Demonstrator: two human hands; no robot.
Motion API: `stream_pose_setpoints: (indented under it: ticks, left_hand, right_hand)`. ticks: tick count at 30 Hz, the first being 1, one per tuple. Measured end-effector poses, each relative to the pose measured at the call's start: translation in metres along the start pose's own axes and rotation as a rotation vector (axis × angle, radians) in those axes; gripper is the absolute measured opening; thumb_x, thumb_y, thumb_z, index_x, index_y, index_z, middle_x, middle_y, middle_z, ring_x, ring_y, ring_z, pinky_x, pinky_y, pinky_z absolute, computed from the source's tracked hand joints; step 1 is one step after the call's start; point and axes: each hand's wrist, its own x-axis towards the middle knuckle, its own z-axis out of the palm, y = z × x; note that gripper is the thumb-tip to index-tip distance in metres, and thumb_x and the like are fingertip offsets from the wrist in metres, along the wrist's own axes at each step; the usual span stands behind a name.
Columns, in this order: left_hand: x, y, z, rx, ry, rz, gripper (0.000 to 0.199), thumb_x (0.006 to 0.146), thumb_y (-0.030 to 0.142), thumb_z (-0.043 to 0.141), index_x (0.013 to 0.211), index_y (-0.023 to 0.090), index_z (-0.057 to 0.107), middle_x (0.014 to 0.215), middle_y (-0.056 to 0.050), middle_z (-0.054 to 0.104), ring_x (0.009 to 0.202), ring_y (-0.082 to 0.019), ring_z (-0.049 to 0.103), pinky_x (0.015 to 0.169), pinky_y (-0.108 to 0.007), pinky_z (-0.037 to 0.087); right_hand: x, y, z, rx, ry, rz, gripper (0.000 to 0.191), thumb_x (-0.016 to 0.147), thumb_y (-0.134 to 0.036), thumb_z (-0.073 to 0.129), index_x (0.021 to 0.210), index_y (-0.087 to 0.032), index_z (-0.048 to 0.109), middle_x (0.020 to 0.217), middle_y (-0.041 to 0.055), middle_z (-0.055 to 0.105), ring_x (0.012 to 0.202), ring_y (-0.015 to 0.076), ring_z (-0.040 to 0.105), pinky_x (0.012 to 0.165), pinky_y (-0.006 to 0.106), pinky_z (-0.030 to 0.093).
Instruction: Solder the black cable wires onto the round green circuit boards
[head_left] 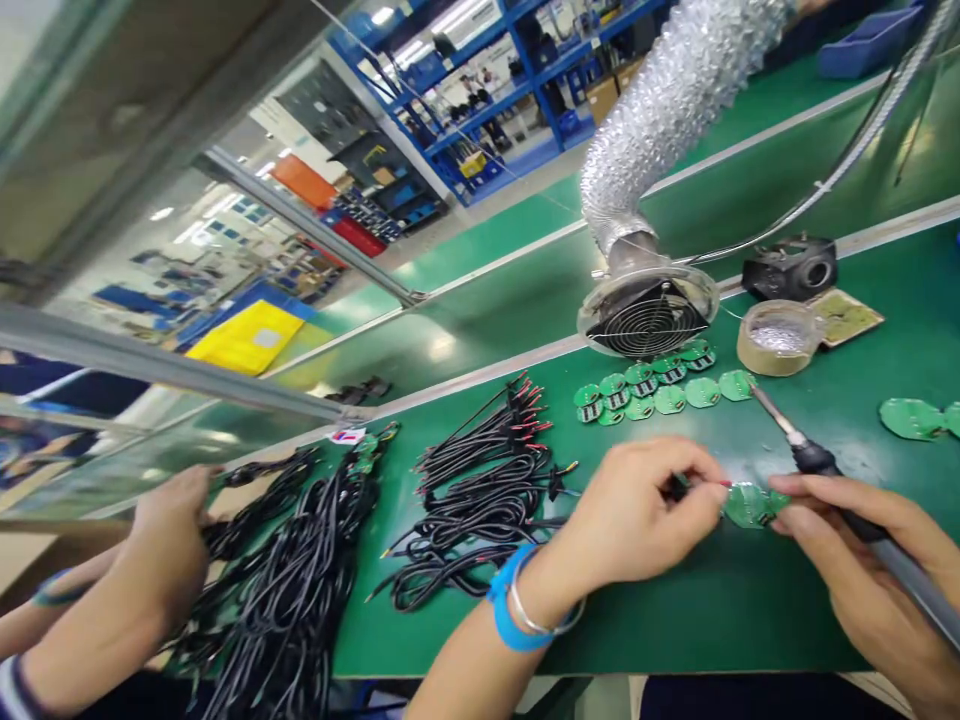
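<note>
Left hand (pixel 637 515) is pinching something red (pixel 725 484) by a green board (pixel 746 506); right hand (pixel 847 550) is gripping board and soldering iron (pixel 816 460) over the surface (pixel 667 632), seemingly aligning; next calls for steadiness.

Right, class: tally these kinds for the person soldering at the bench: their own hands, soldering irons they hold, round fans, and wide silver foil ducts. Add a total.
Own hands: 2 (left hand, right hand)
Soldering iron: 1
Round fan: 1
Foil duct: 1
Total: 5
</note>
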Motion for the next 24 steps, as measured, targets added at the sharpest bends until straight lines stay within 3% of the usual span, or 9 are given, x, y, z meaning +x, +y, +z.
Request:
stream_pose_setpoints:
  ticks: [2,4,8,11,15,19,22,24]
  left_hand:
    - [0.005,0.008,0.025,-0.107,-0.099,-0.060,0.007,0.083,0.021,0.064,0.080,0.018,0.069,0.073,0.001,0.066,0.056,-0.007,0.052,0.053,-0.018,0.039]
    - [0.009,0.005,0.038,-0.228,-0.148,-0.175,0.011,0.083,0.026,0.065,0.079,0.017,0.067,0.065,0.002,0.063,0.050,-0.007,0.050,0.048,-0.018,0.036]
    - [0.008,-0.010,0.048,-0.500,-0.174,-0.396,0.027,0.081,0.042,0.067,0.079,0.016,0.061,0.060,0.003,0.056,0.045,-0.007,0.051,0.043,-0.018,0.035]
    - [0.005,-0.014,0.053,-0.565,-0.133,-0.453,0.028,0.081,0.043,0.065,0.081,0.016,0.059,0.066,0.004,0.055,0.044,-0.006,0.048,0.042,-0.018,0.034]
    - [0.007,-0.014,0.057,-0.240,-0.142,-0.346,0.015,0.086,0.030,0.058,0.079,0.017,0.061,0.068,0.002,0.058,0.056,-0.009,0.050,0.053,-0.021,0.039]
    - [0.011,-0.017,0.062,0.176,-0.141,-0.208,0.008,0.082,0.017,0.057,0.075,0.018,0.062,0.074,0.000,0.063,0.068,-0.014,0.056,0.065,-0.026,0.041]
    - [0.010,-0.023,0.069,0.337,-0.120,-0.142,0.006,0.083,0.017,0.057,0.080,0.019,0.062,0.081,-0.002,0.064,0.070,-0.016,0.058,0.066,-0.028,0.042]
    - [0.008,-0.026,0.074,0.386,-0.111,-0.117,0.006,0.083,0.017,0.057,0.081,0.020,0.062,0.081,-0.002,0.065,0.069,-0.016,0.058,0.065,-0.028,0.043]
  right_hand:
    - [0.004,-0.009,0.007,0.056,0.007,-0.040,0.019,0.084,-0.027,0.073,0.103,-0.027,0.069,0.096,-0.0006,0.073,0.075,0.0126,0.070,0.071,0.021,0.059]
    - [0.007,-0.012,0.011,0.069,0.040,-0.035,0.019,0.084,-0.026,0.073,0.102,-0.026,0.068,0.094,-0.0008,0.072,0.072,0.0118,0.069,0.068,0.021,0.059]
    - [0.006,-0.009,0.014,0.041,0.006,0.009,0.019,0.090,-0.029,0.067,0.108,-0.024,0.065,0.083,-0.0022,0.070,0.059,0.0087,0.064,0.057,0.018,0.056]
    - [0.003,-0.005,0.013,-0.013,-0.032,-0.037,0.015,0.094,-0.029,0.061,0.107,-0.024,0.064,0.079,-0.0029,0.069,0.056,0.0079,0.063,0.061,0.017,0.056]
    - [0.000,0.004,0.003,-0.071,-0.074,-0.091,0.013,0.095,-0.028,0.057,0.104,-0.023,0.066,0.082,-0.0007,0.071,0.059,0.0102,0.065,0.067,0.021,0.058]
    - [-0.001,0.012,-0.017,-0.128,-0.045,-0.035,0.025,0.094,-0.028,0.059,0.118,-0.024,0.065,0.090,0.0002,0.072,0.070,0.0125,0.069,0.076,0.023,0.059]
    - [0.000,0.015,-0.032,-0.116,-0.082,-0.055,0.027,0.092,-0.029,0.061,0.118,-0.023,0.066,0.094,0.0023,0.071,0.078,0.0155,0.070,0.073,0.025,0.059]
    - [0.000,0.017,-0.040,-0.145,-0.131,-0.043,0.022,0.091,-0.031,0.060,0.109,-0.023,0.070,0.089,0.0019,0.070,0.071,0.0145,0.067,0.066,0.024,0.058]
